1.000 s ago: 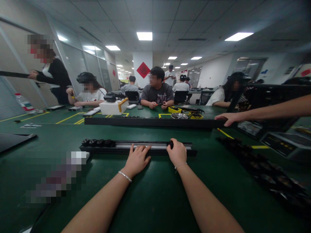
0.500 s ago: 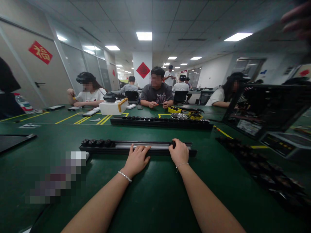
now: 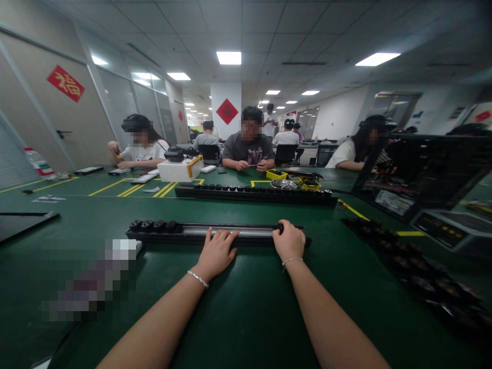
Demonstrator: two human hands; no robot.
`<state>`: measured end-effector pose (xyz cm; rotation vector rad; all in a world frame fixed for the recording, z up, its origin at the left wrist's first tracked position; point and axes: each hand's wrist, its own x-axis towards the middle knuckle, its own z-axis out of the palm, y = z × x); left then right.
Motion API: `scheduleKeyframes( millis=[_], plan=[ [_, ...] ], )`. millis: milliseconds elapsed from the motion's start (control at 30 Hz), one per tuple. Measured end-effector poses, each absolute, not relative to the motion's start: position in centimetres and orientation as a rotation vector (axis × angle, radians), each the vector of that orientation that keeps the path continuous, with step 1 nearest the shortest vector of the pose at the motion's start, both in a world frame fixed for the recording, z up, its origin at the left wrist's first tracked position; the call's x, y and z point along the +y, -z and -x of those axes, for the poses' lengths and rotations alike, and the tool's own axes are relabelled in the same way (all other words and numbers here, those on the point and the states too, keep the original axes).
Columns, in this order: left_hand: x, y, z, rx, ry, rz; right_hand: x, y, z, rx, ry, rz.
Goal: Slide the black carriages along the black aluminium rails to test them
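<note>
A long black rail (image 3: 154,236) with a pale inner channel lies crosswise on the green table (image 3: 238,307). Several black round parts (image 3: 154,226) sit in its left end. My left hand (image 3: 219,251) rests on the middle of the rail's near edge, fingers spread, holding nothing. Near the right end, my right hand (image 3: 290,241) has its fingers closed round a small black part (image 3: 281,228) at the channel. Most of that part is hidden by the fingers.
Behind lies a second black rail (image 3: 253,193) filled with parts. Rows of black parts (image 3: 418,261) and a dark open case (image 3: 400,174) are on the right. A pixelated object (image 3: 96,277) lies at the left. People sit across the table, near a white box (image 3: 179,170).
My right hand has moved a little to the right along the rail with the small black part. My left hand has stayed in place. A dark figure at the far left has gone from view.
</note>
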<state>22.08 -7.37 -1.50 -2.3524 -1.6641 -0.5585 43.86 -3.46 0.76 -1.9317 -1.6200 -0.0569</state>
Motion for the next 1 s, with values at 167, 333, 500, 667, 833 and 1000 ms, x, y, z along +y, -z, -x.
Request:
scheduleKeyframes(
  millis=[167,333,500,667,833,1000],
  plan=[
    [-7.3,1.6,-22.1,-1.652,0.579,2.35,-3.5,-1.0,-44.2,-1.602,0.044,1.959],
    [-7.3,1.6,-22.0,-1.654,0.556,2.352,-3.5,-1.0,-44.8,-1.564,0.035,1.982],
    [-7.4,1.5,-22.1,-1.663,0.556,2.359,-3.4,-0.9,-45.4,-1.512,0.045,2.012],
    [-7.4,1.5,-22.1,-1.67,0.567,2.361,-3.1,-0.7,-46.4,-1.495,0.02,2.03],
    [-7.3,1.5,-22.1,-1.667,0.568,2.353,-2.9,-0.4,-47.5,-1.498,-0.045,2.014],
    [-7.4,1.5,-22.2,-1.678,0.558,2.341,-2.9,-0.2,-48.2,-1.552,-0.019,1.963]
  ],
)
